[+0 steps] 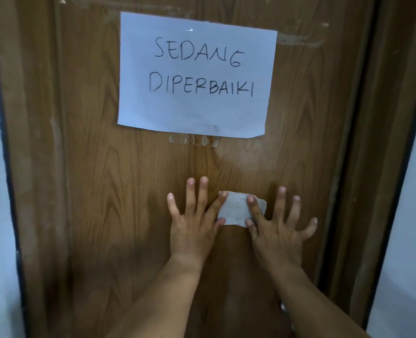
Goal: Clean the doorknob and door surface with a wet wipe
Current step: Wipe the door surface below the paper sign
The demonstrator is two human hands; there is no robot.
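A brown wood-grain door (134,191) fills the view. A small white wet wipe (236,208), speckled with dirt, lies flat against the door's middle. My left hand (193,220) presses its left edge with thumb and index finger, the other fingers spread on the wood. My right hand (279,225) pins the wipe's right edge the same way, fingers splayed. A sliver of the metal doorknob (283,307) shows behind my right forearm, mostly hidden.
A white paper sign (194,111) reading "SEDANG DIPERBAIKI" is taped to the door above my hands, with old tape (194,140) below it. The brown door frame (372,167) runs down the right; pale walls (406,240) flank both sides.
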